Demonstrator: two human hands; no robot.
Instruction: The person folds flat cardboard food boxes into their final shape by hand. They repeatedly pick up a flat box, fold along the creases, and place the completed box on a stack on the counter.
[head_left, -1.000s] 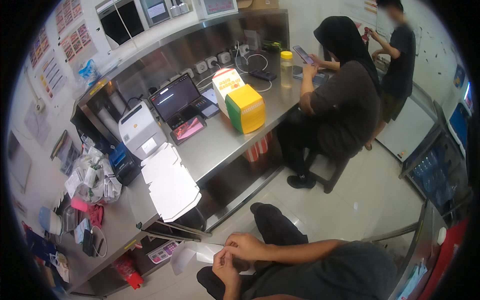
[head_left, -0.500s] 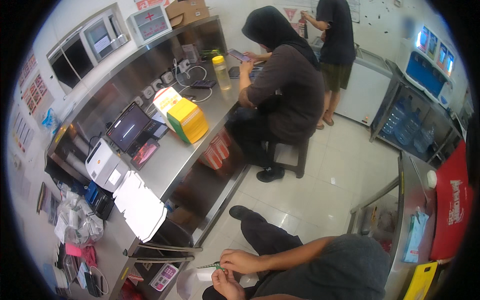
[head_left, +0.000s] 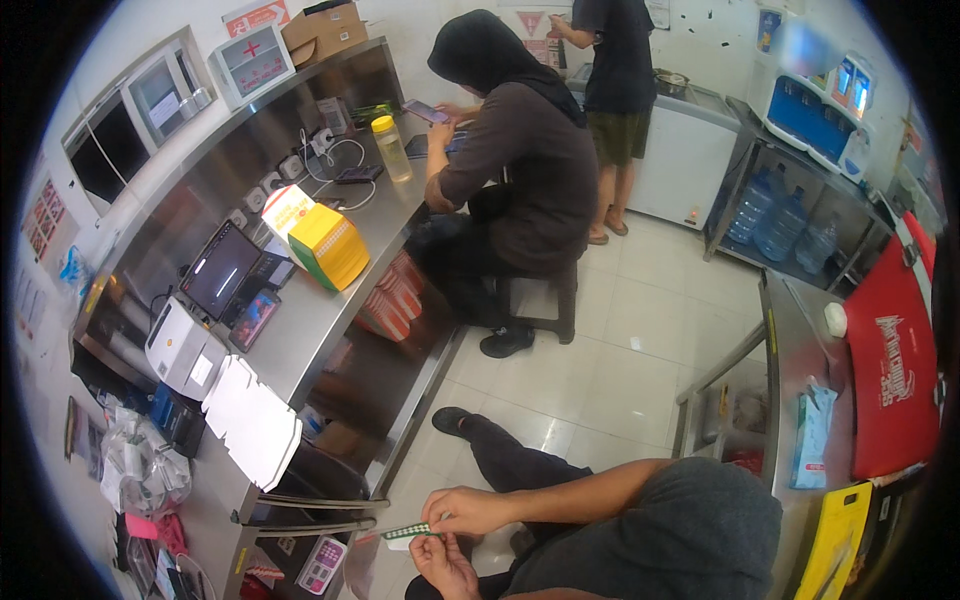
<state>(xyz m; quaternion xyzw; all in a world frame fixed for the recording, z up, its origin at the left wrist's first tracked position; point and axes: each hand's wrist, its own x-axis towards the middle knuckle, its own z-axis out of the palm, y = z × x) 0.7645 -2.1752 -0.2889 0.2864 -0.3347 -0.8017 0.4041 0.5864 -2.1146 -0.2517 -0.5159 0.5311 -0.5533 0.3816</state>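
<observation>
Low in the head view, my right hand (head_left: 468,510) pinches one end of a narrow green strip with a row of pale spots (head_left: 408,531). My left hand (head_left: 443,566) is just below, its fingertips closed at the strip's lower edge. The strip extends leftward from my fingers, with a plain white part along its underside. Its exact kind is too small to make out. My bent leg in dark trousers (head_left: 510,455) reaches out beyond my hands.
A steel counter (head_left: 325,340) on the left bears a yellow box (head_left: 330,250), a tablet (head_left: 222,268), a white printer (head_left: 185,345) and flat white card (head_left: 252,425). One person (head_left: 520,170) sits there holding a phone; another (head_left: 618,90) stands behind. A red bag (head_left: 895,350) lies right.
The view has shifted, so the room appears further left. More of the green strip now shows, spread out flatter between my hands.
</observation>
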